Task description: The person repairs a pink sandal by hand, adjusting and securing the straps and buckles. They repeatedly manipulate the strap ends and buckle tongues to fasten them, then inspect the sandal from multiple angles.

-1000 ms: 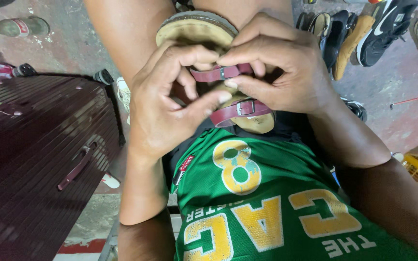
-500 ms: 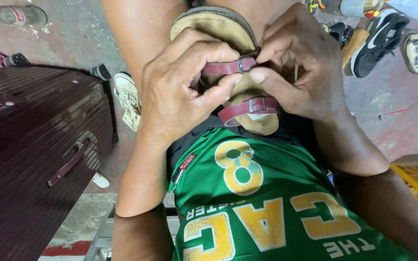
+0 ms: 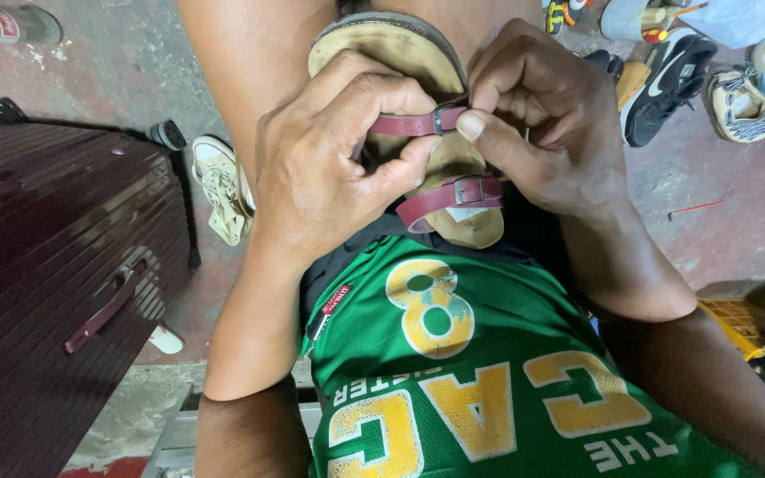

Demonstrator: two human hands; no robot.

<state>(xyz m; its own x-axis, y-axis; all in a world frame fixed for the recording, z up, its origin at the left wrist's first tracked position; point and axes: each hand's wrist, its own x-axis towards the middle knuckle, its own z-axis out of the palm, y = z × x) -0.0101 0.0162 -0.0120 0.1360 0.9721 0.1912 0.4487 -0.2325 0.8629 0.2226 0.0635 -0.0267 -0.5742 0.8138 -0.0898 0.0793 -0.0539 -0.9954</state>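
A tan sandal (image 3: pixel 400 53) with two maroon buckled straps lies on my lap, sole end pointing away. My left hand (image 3: pixel 329 168) grips the upper maroon strap (image 3: pixel 405 124) from the left, thumb pressed under it. My right hand (image 3: pixel 542 124) pinches the same strap at its metal buckle from the right. The lower maroon strap (image 3: pixel 449 196) with its buckle lies free below my fingers. I wear a green jersey (image 3: pixel 480 372) with yellow print.
A dark maroon ribbed suitcase (image 3: pixel 55 265) stands on the left. A white sneaker (image 3: pixel 219 190) lies beside my left leg. Several shoes and sandals (image 3: pixel 692 80) sit on the concrete floor at top right. A yellow crate (image 3: pixel 737 323) is at the right.
My view has shifted slightly. Both hands have stayed on the upper strap, the right fingers now closer on its buckle.
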